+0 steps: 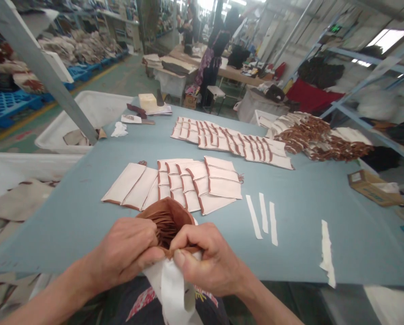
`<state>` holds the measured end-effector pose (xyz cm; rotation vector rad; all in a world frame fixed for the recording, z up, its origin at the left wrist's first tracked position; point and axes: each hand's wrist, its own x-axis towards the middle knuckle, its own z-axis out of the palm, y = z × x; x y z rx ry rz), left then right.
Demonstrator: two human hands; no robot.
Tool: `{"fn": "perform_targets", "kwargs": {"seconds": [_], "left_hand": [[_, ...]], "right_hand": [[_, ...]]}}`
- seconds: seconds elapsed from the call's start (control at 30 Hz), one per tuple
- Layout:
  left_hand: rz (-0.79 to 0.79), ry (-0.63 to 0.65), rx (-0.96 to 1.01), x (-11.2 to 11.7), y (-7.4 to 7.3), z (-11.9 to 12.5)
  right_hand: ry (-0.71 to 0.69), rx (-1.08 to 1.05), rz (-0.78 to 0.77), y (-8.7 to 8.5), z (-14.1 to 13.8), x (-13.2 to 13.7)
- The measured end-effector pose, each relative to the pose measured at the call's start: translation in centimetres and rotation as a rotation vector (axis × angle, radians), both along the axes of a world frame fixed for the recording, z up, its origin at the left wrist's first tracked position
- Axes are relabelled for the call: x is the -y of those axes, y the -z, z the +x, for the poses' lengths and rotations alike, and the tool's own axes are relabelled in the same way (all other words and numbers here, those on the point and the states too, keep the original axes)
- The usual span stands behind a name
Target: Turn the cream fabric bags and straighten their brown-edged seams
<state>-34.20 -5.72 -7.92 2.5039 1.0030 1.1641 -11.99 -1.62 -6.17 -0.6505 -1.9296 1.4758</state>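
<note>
My left hand [129, 250] and my right hand [206, 259] are closed close together on a brown-and-white leather piece [169, 210] at the table's near edge. Both thumbs and fingertips pinch its brown rim. Its upper part curves round a bunch of thin brown strips. Below my fingers, a white band [173, 289] hangs down in front of my lap. Just beyond my hands lie overlapping cream panels [130, 183] with brown edges. Three white strips [263, 216] rest to the right of them.
Farther back runs a row of similar panels [229, 142], with a brown-and-cream heap [313, 135] at the right. A ragged white strip [327, 253] and a cardboard box [376, 187] lie on the right. White bins [83, 101] and a slanted metal post [46, 63] flank the left side.
</note>
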Motion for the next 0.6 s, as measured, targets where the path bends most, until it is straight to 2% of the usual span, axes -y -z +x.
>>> {"fn": "perform_targets", "kwargs": {"seconds": [0.1,0.2,0.37,0.5,0.6], "left_hand": [[-0.060,0.028,0.024,0.2,-0.3,-0.1],[-0.205,0.078,0.058,0.6,-1.8,0.6],[-0.321,-0.039,0.028,1.1,-3.6,2.5],[-0.502,-0.115,0.081,1.1,-3.4,4.3],[-0.717,-0.043,0.273,1.2,-2.8,5.5]], "right_hand": [[-0.041,0.004,0.183,0.0,0.4,-0.2],[-0.071,0.072,0.336,-0.7,1.3,-0.5],[-0.042,0.166,0.488,-1.5,2.5,-0.6],[0.008,0.191,0.536,-1.2,3.3,-0.2],[0.011,0.167,0.490,-1.0,4.3,-0.1]]}}
